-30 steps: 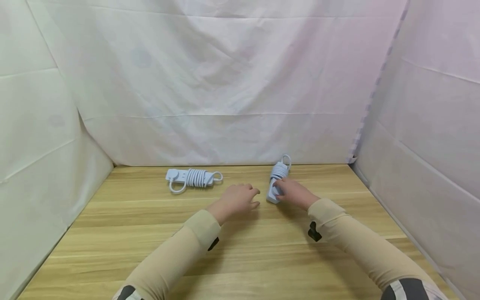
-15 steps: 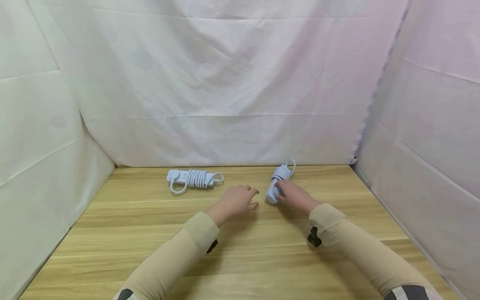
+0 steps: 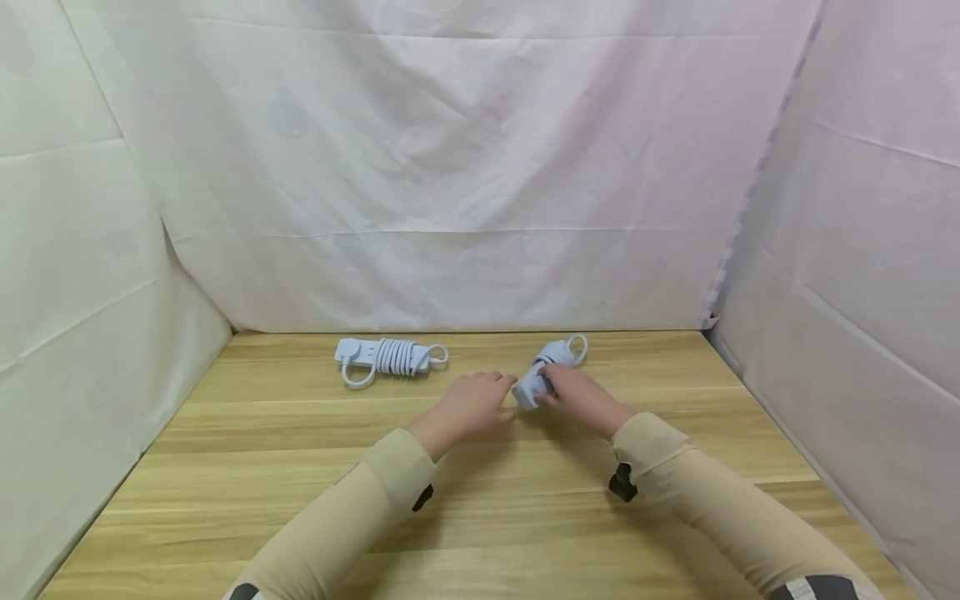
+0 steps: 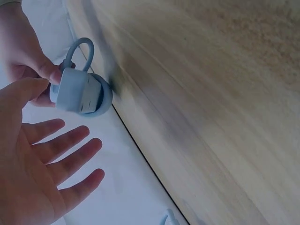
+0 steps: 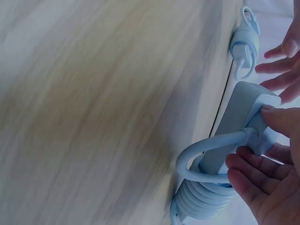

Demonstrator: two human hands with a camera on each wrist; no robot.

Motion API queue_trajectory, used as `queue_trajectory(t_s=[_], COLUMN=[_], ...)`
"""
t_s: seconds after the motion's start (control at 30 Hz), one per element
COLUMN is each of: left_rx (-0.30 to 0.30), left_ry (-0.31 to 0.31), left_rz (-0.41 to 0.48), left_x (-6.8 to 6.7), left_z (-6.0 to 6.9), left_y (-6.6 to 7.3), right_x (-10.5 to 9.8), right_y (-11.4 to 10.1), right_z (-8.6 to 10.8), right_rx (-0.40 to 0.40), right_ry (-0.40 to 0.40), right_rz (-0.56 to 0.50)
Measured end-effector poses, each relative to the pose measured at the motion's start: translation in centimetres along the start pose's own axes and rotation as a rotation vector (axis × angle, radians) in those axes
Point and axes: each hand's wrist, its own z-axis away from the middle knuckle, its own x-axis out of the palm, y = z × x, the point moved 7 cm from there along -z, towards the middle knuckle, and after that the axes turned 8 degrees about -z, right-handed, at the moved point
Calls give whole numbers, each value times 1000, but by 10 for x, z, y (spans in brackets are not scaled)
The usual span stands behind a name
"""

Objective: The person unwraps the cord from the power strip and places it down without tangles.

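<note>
My right hand [image 3: 583, 400] grips the plug [image 5: 261, 133] end of a white power strip [image 3: 529, 388], thumb on one side and fingers curled on the other. The plug lies flat against the strip's socket face, and the strip's cord [image 5: 204, 199] is wound in coils round its far half. One end of this strip points toward my left hand [image 3: 471, 405], whose fingers are spread with nothing between them. In the left wrist view, the strip's end [image 4: 72, 91] appears just beyond the left thumb; whether they touch, I cannot tell.
A second white power strip [image 3: 393, 357], its cord also coiled round it, lies at the back left of the wooden table [image 3: 480, 517]. White cloth [image 3: 450, 167] hangs behind the table and along both sides.
My right hand has turned the power strip so its near end swings left, toward the left hand, and its looped end has come nearer. The left hand has barely moved.
</note>
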Motion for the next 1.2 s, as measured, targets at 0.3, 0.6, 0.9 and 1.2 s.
queue_trajectory(t_s=[0.3, 0.6, 0.9, 1.2], left_rx=[-35, -36, -63, -83], left_ry=[97, 203, 277, 426], left_rz=[92, 99, 123, 143], left_x=[-5, -14, -21, -34], left_z=[9, 21, 32, 42], left_y=[-2, -2, -5, -7], right_x=[-4, -3, -2, -9], right_y=[-20, -44, -58, -76], right_z=[4, 10, 14, 20], right_rx=[-38, -74, -108, -163], right_ry=[54, 53, 58, 75], right_rz=[-79, -159, -182, -204])
